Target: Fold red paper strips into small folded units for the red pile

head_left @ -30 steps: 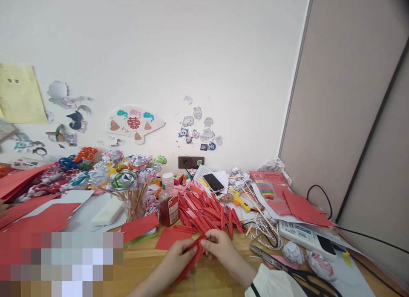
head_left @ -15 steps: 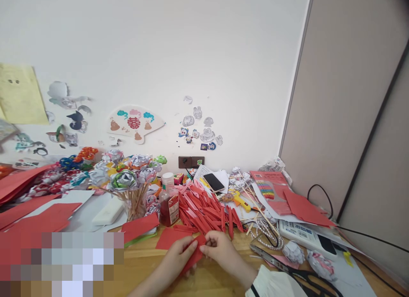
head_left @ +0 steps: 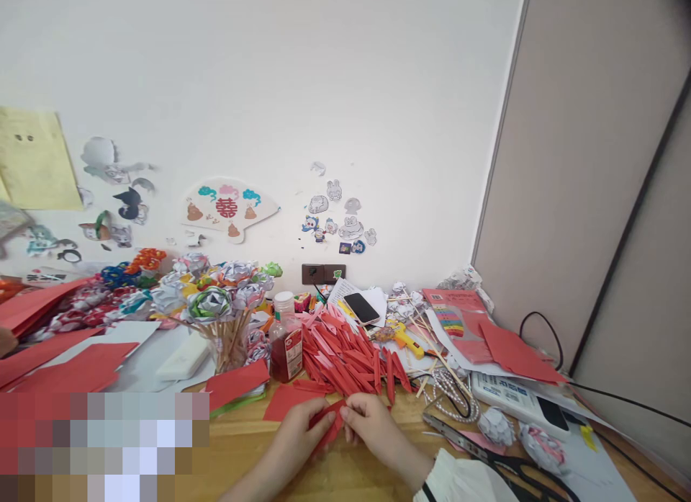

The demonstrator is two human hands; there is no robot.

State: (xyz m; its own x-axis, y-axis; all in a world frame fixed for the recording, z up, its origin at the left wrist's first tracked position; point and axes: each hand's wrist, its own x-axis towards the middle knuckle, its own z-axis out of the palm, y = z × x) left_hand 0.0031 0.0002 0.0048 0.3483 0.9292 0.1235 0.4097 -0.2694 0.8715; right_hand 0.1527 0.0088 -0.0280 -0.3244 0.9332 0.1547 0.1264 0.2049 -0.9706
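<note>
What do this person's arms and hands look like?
The left hand and right hand are both gloveless. A loose white sleeve covers part of the right forearm, with a narrow black band beside its edge. No sleeve shows on the left forearm.

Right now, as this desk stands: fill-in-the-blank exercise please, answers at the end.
1. The left hand and right hand hold paper coloured ____.
2. The scissors lie nearer the ____ hand.
3. In view, the bottle stands to the ____ of the strip pile.

Missing words: red; right; left.
</note>
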